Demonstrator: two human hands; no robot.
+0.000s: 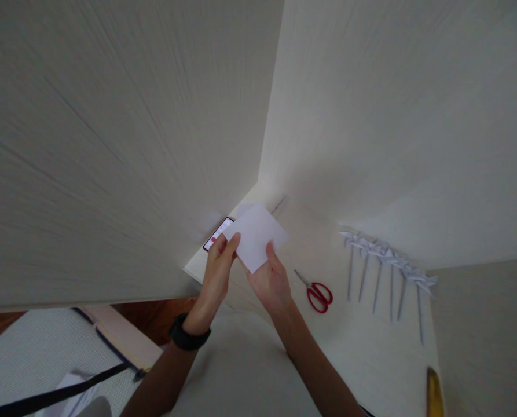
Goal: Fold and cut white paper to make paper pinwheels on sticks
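Both hands hold a flat white square sheet of paper [256, 237] in the air above the white table [362, 341], toward its far corner, where two pale walls meet. The left hand [217, 258] grasps the sheet's left side, thumb pressed on the upper face and fingers folded under; the black band [187, 333] is on this wrist. The right hand [274, 282] pinches the near right side, its thumb also on top and its palm turned upward beneath.

The paper lies just beyond the fingers, away from the body. Being about square, it has no clear long axis; it is turned like a diamond, one corner pointing back between the two thumbs and the opposite one toward the table's far corner. Neither hand is clearly nearer, since both are touching it.

By the table's left edge, partly hidden, lies a dark-rimmed smartphone [215, 236] with a lit screen. A thin dark pointed tool [279, 204] shows beyond the sheet; its other end is covered. Right of the right hand, apart from it, red-handled metal scissors [314, 287] point their tip toward the far left. Along the back edge, toward the right corner, is a row of folded white paper pieces on six thin sticks [384, 253], the sticks running nearward.
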